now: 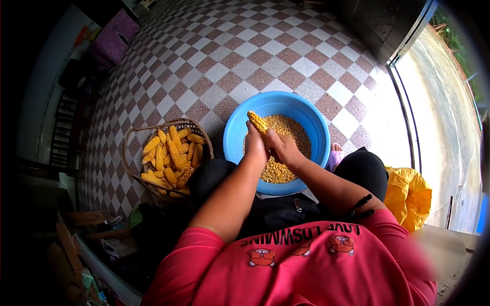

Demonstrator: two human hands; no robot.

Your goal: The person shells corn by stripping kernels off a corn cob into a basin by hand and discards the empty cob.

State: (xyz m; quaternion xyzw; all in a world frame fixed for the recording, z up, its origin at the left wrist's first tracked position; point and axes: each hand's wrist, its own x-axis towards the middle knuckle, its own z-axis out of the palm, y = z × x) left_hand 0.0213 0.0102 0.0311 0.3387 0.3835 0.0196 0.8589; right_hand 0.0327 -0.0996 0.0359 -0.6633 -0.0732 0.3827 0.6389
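Both my hands are over a round blue basin (pixel 319 122) that has loose corn kernels (pixel 278 172) in its bottom. My left hand (pixel 256 143) is wrapped round the lower part of a yellow corn cob (pixel 256 122), whose upper end sticks out, tilted to the upper left. Pressed against the same cob from the right is my right hand (pixel 280 144), its thumb near the cob's middle. To the left of the basin, a woven basket (pixel 131 164) holds several whole yellow cobs (pixel 173 148).
A yellow sack (pixel 408 196) lies right of my right knee. My sandalled foot (pixel 335 155) is beside the basin. The checkered floor (pixel 214 71) reaches a doorway (pixel 408 117) at the right. Wooden pieces and clutter (pixel 112 245) lie at the lower left.
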